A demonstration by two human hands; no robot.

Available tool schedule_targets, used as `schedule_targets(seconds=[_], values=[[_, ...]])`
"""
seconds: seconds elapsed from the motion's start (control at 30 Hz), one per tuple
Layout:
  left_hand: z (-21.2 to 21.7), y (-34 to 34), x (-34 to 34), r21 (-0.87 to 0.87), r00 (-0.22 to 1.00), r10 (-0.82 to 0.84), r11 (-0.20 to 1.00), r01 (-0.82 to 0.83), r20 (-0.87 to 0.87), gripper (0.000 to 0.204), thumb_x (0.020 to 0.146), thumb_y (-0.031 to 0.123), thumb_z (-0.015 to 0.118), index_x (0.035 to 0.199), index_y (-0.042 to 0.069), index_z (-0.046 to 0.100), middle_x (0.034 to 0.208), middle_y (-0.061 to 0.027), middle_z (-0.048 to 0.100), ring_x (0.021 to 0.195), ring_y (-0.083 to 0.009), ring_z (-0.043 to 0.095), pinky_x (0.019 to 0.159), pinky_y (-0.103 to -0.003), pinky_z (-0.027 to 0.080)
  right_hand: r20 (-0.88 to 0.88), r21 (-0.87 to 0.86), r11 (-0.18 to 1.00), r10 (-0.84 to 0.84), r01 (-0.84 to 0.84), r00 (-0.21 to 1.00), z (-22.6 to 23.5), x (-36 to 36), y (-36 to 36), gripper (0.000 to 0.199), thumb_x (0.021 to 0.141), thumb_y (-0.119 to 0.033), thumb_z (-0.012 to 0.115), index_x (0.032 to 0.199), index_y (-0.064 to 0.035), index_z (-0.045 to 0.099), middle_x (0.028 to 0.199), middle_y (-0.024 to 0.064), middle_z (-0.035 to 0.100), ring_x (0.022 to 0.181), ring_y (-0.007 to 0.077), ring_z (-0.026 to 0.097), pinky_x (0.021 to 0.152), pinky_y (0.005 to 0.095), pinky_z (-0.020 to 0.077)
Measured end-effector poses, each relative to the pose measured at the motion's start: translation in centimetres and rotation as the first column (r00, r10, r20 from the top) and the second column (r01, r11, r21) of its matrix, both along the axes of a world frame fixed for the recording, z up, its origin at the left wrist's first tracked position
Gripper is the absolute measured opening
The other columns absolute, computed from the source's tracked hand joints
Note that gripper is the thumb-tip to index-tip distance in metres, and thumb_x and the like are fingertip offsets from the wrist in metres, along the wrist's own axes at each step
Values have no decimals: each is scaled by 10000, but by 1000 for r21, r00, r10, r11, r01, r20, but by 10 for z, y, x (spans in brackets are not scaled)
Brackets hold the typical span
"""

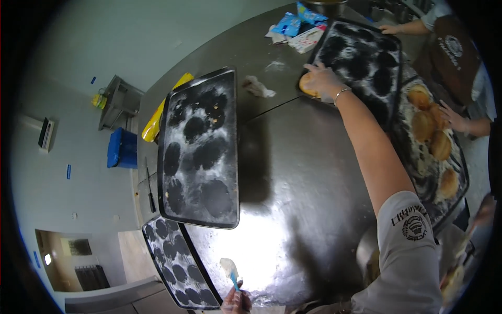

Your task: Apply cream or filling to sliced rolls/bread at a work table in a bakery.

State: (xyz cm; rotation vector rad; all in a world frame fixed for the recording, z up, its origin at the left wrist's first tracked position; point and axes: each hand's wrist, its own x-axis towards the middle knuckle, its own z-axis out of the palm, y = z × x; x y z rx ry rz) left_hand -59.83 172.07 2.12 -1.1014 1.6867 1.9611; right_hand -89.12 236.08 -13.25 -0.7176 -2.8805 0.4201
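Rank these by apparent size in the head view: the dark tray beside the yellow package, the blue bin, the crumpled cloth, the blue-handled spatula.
1. Dark tray, largest by far
2. Blue bin, though it stands farther off, so its true size is unsure
3. Crumpled cloth and spatula: too alike to rank

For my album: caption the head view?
Left hand holds a blue-handled spatula; right hand touches a bun at the corner of a tray.
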Motion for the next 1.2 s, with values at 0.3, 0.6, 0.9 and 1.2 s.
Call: schedule_targets(seconds=[0.3, 0.6, 0.9, 1.2], values=[[-1, -3, -44, -225, 987, -153, 961, 160, 48, 345, 974, 158, 602, 1281, 3, 588, 655, 70, 498, 508, -26, 399, 440, -181, 273, -27, -81, 997, 6, -8, 1000, -34, -47, 7, 636, 762, -324, 775, 1317, -136, 530, 1286, 218, 539, 1106, 362, 600, 958, 410, 477], [35, 51, -39, -174, 869, -270, 961, 216, -415, 297, 891, 152, 662, 1123, -6, 564, 928, -63, 613, 597, -52, 472, 492, -184, 349, -273, -482, -419, -763, -770, 586, 154, 31, -165, 395, 890, -455, 634, 1146, -161, 569, 1101, 79, 588, 1040, 287, 558, 918, 555, 444], [119, 52, -13, -310, 264, -444, 851, 425, -856, 719, 800, -40, 702, 1428, -13, 353, 1457, -143, 424, 991, -154, 491, 842, -246, 430, -254, -263, -748, -555, -609, 792, 260, 293, -457, 599, 969, -488, 529, 1371, -58, 416, 1298, 138, 520, 1193, 304, 543, 1059, 495, 435], [110, -48, 67, -82, 326, -587, 561, 824, -741, 541, 810, 119, 765, 1275, -49, 547, 1089, -98, 652, 771, -94, 582, 616, -199, 451, -281, -730, -308, -679, -610, 678, 246, 445, -550, 545, 969, -437, 555, 1377, -99, 428, 1292, 85, 538, 1208, 204, 529, 1054, 394, 427]])
